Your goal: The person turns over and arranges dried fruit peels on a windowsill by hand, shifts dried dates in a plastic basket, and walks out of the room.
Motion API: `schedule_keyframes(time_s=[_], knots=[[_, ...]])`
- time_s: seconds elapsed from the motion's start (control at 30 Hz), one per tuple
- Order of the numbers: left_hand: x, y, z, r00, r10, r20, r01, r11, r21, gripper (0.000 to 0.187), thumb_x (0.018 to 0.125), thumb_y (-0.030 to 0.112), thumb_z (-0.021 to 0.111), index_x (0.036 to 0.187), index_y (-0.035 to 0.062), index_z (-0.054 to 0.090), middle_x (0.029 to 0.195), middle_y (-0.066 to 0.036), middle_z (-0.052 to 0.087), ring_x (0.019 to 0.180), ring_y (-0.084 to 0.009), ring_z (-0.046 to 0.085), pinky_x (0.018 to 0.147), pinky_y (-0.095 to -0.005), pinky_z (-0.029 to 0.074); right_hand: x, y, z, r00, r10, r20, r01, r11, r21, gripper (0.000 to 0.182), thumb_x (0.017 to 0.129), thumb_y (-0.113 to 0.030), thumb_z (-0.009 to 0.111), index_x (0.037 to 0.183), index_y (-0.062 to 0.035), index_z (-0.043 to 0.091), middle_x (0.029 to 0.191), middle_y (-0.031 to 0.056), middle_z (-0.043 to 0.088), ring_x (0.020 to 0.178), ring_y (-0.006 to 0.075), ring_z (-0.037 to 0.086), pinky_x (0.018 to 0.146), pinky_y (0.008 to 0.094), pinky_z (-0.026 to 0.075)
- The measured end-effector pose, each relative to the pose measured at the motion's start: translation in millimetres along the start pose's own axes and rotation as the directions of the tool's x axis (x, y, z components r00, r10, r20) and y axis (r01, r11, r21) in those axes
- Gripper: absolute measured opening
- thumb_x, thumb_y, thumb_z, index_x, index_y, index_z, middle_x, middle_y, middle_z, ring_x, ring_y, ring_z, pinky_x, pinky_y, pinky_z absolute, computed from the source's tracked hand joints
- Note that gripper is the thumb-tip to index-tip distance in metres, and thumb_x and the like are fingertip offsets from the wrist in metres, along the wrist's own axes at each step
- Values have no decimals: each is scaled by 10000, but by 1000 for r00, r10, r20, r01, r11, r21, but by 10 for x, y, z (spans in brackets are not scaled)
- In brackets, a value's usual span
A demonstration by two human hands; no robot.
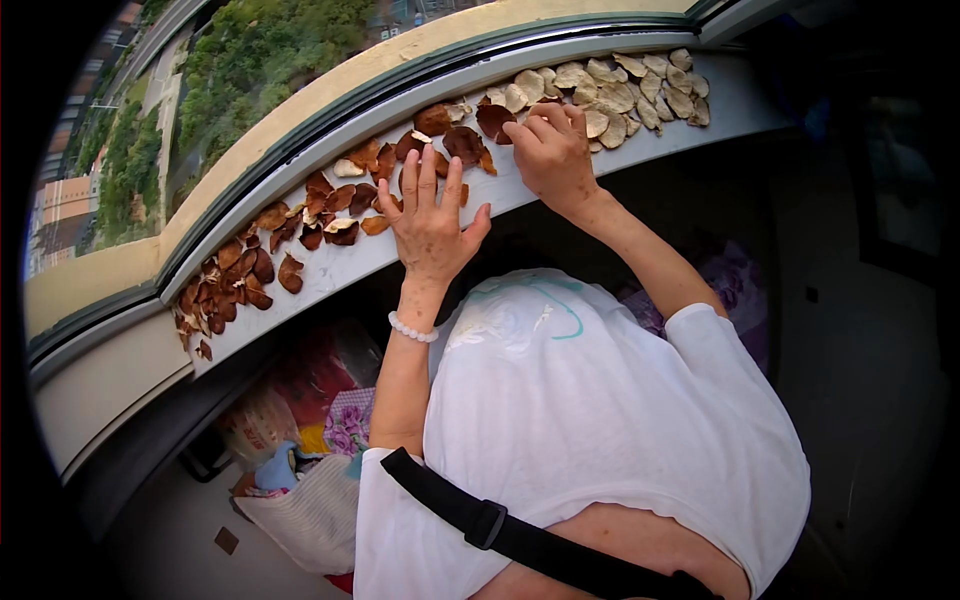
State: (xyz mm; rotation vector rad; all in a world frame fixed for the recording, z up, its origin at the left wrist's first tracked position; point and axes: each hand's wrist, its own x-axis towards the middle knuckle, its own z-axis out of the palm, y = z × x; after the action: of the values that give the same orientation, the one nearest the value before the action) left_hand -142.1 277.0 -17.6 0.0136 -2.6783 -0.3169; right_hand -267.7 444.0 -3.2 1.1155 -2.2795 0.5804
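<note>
Pieces of dried peel lie along a pale windowsill (330,262). My left hand (428,215), palm down with fingers spread, rests over brown peel pieces (340,200) near the middle of the sill. My right hand (550,155) is closed, its fingers curled in a pinch at a dark brown peel piece (494,121); the contact at the fingertips is partly hidden. Just beyond that hand, many pale cream peel pieces (615,97) lie close together. A denser heap of brown pieces (225,285) is at the left end.
A window frame (330,125) borders the sill's far side, with trees (265,60) and a road far below outside. Under the sill at left are plastic bags (260,425) and a striped cloth (300,510). A purple patterned fabric (735,285) lies at right.
</note>
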Motion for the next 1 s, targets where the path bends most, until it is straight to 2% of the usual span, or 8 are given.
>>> schedule_keyframes(time_s=[0.1,0.27,0.37,0.57,0.67,0.8,0.87,1.0], knots=[[-1,-6,12,1000,-2,-3,2,1000,-4,649,760,418,742,1328,131,614,1489,-149,473,1422,-312,385,1159,-608,174,9,-66,-57,998,55,4,-55,991,120,41,763,-68,674,767,-90,639,731,46,622,792,229,585,832,399,393],[6,6,-9,1000,-8,-8,8,1000,-7,674,752,363,766,1356,120,592,1483,-141,479,1418,-306,391,1161,-567,195,54,-89,-173,984,132,119,-161,948,274,46,760,-78,682,745,-70,639,628,64,574,689,246,571,783,398,406],[9,10,-3,1000,-7,-23,7,1000,-20,672,757,361,764,1357,112,590,1483,-145,477,1418,-307,391,1158,-565,201,173,-48,-207,978,125,169,-164,956,242,67,788,-43,698,852,-65,700,749,61,656,797,236,604,801,392,417],[14,16,8,999,-26,-40,25,1000,-15,671,751,360,770,1343,96,598,1471,-145,491,1409,-303,406,1158,-559,206,517,16,176,977,-84,195,70,994,82,176,758,-41,693,931,-61,719,1055,54,678,1055,261,579,913,408,416],[27,23,1,998,-42,-37,42,999,0,667,743,360,774,1329,88,607,1461,-143,500,1405,-300,413,1158,-558,207,593,8,315,934,-74,349,65,997,39,144,779,-57,681,920,-65,710,1007,57,677,1037,263,584,909,403,418],[29,30,-1,998,-58,-33,58,998,1,663,738,358,777,1318,84,614,1454,-144,504,1403,-297,416,1157,-557,209,620,-3,367,937,-42,346,25,998,54,121,798,-67,666,913,-66,702,968,62,675,1015,267,586,905,399,421],[26,27,7,998,-62,-32,62,998,1,663,738,359,776,1319,83,613,1454,-145,505,1402,-298,417,1157,-558,209,610,15,373,967,-75,244,59,996,71,93,774,-89,650,852,-68,698,888,80,686,968,261,603,860,393,420],[29,26,4,998,-57,-23,57,998,12,664,742,382,765,1315,80,616,1445,-160,510,1394,-304,426,1154,-586,206,634,45,288,954,-60,294,26,993,118,97,826,-94,651,904,-57,696,920,81,670,979,283,584,877,412,443]])
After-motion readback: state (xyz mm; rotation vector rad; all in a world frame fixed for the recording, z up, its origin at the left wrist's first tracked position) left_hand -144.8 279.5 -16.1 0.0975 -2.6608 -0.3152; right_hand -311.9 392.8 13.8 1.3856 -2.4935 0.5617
